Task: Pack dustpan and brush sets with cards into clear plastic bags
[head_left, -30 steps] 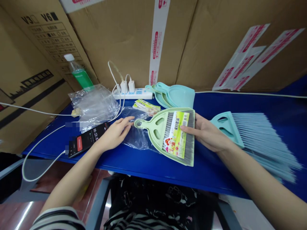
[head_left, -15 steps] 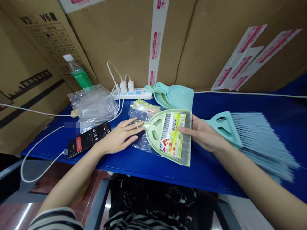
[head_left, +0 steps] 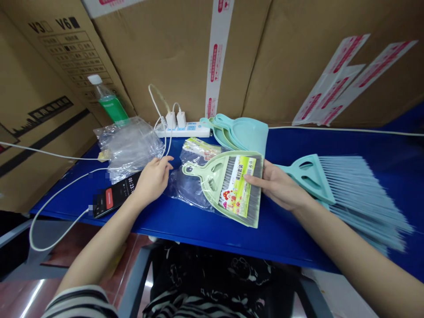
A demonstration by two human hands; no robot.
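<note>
My right hand (head_left: 285,184) grips the wide edge of a pale green dustpan (head_left: 212,179), thumb on top. A grey-bristled brush (head_left: 254,194) with a yellow and white label (head_left: 241,185) lies inside the dustpan. Under and left of it spreads a clear plastic bag (head_left: 185,187) with a printed header. My left hand (head_left: 154,181) is left of the dustpan's handle, fingers curled in beside the bag's edge. Whether film is pinched in those fingers is hidden. To the right of my right hand lie light blue brushes (head_left: 351,181), bristles pointing right.
Several dustpans (head_left: 250,131) are stacked at the back, beside a white power strip (head_left: 195,129) with chargers. Clear plastic bags (head_left: 132,143) pile up at the left near a bottle (head_left: 112,106). A phone (head_left: 112,196) on a cable lies partly under my left wrist. Cardboard boxes (head_left: 172,53) stand behind.
My left hand has come off the dustpan's handle and moved left, its fingers going from outstretched to curled. The dustpan has shifted slightly left in my right hand.
</note>
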